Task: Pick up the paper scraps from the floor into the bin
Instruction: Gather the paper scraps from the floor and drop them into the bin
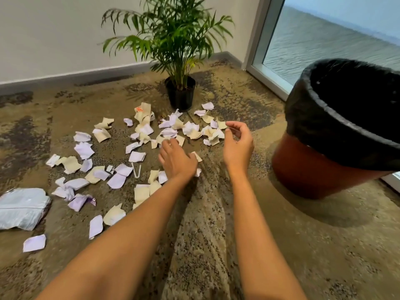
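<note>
Several white and cream paper scraps [116, 180] lie scattered over the patterned carpet, most of them left of and beyond my hands. My left hand [176, 160] is palm down over the scraps, fingers spread, touching a cream scrap [197, 156] at its thumb side. My right hand [238, 144] hovers above the floor just right of it, fingers loosely curled and apart, holding nothing. The bin [320, 169], a red-brown tub lined with a black bag, stands on the floor at the right, close to my right hand.
A potted palm [180, 94] stands beyond the scraps near the wall. A crumpled grey plastic bag [21, 207] lies at the left edge. A glass door [324, 40] runs behind the bin. A small white plastic clip [136, 169] lies among the scraps.
</note>
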`<state>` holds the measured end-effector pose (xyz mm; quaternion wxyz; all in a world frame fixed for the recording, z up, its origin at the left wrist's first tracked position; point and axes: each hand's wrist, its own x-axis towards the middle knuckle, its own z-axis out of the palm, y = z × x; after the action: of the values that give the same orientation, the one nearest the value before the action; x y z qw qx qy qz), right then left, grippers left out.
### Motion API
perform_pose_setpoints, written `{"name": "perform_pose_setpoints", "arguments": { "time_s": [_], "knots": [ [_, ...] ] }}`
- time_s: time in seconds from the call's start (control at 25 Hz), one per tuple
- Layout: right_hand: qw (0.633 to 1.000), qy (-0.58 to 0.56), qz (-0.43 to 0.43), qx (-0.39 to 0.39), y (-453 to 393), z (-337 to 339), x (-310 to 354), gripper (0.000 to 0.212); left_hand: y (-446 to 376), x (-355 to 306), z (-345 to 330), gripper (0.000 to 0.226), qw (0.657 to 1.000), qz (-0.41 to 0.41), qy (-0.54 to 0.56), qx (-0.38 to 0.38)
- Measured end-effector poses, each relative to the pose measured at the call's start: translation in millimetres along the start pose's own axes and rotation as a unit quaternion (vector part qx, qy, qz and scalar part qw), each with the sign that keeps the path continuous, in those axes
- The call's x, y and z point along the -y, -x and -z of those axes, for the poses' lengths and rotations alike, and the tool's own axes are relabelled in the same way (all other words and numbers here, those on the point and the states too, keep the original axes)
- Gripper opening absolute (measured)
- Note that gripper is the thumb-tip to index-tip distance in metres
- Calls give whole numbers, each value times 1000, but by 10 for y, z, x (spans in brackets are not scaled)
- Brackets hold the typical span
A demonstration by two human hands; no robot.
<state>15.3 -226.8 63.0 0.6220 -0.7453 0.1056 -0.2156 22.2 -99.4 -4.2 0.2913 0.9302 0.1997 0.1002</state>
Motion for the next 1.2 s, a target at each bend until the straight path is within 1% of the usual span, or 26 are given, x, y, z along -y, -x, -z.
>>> {"name": "perform_pose_setpoints", "arguments": {
  "time_s": [0.12, 0.24, 0.32, 0.4, 0.56, 0.68, 0.76, 0.8, 0.84, 0.88, 0.96, 1.04, 1.08, 1.16, 1.2],
  "knots": [
    [999, 28, -21, 34, 37, -177, -351, 18, -272, 354, -44, 69, 994, -67, -88, 11],
    [997, 36, -47, 39, -37, -361, -559, 18, -555, 585, -101, 81, 979, -121, -153, 55],
    [996, 46, -69, 38, -167, -540, -625, 19, -666, 680, -178, 82, 976, -123, -157, 88],
    [996, 54, -54, 55, -320, -729, -638, 18, -666, 747, -283, 81, 973, -128, -165, 99],
    [994, 67, -21, 86, -531, -1038, -667, 17, -628, 749, -385, 78, 970, -123, -194, 84],
    [990, 93, 31, 101, -801, -1200, -664, 19, -651, 731, -428, 77, 969, -120, -201, 74],
    [985, 133, 44, 98, -1115, -1305, -660, 21, -658, 743, -458, 77, 970, -118, -200, 70],
    [979, 173, 44, 103, -1293, -1357, -674, 22, -655, 750, -471, 76, 972, -114, -196, 65],
    [965, 230, 39, 117, -1470, -1403, -706, 26, -657, 741, -480, 76, 974, -111, -191, 60],
    [944, 298, 24, 138, -1618, -1445, -760, 35, -657, 730, -483, 76, 974, -110, -188, 56],
    [890, 409, -24, 199, -1817, -1544, -832, 62, -661, 717, -477, 75, 975, -110, -188, 48],
    [846, 458, -52, 268, -1933, -1622, -876, 87, -654, 730, -468, 76, 975, -109, -189, 43],
    [827, 470, -60, 302, -1988, -1633, -904, 95, -651, 728, -469, 76, 975, -109, -189, 43],
    [791, 493, -69, 355, -2066, -1635, -972, 100, -656, 716, -470, 77, 975, -107, -190, 41],
    [781, 505, -60, 363, -2066, -1628, -1001, 97, -665, 709, -471, 77, 975, -105, -189, 41]
  ]
}}
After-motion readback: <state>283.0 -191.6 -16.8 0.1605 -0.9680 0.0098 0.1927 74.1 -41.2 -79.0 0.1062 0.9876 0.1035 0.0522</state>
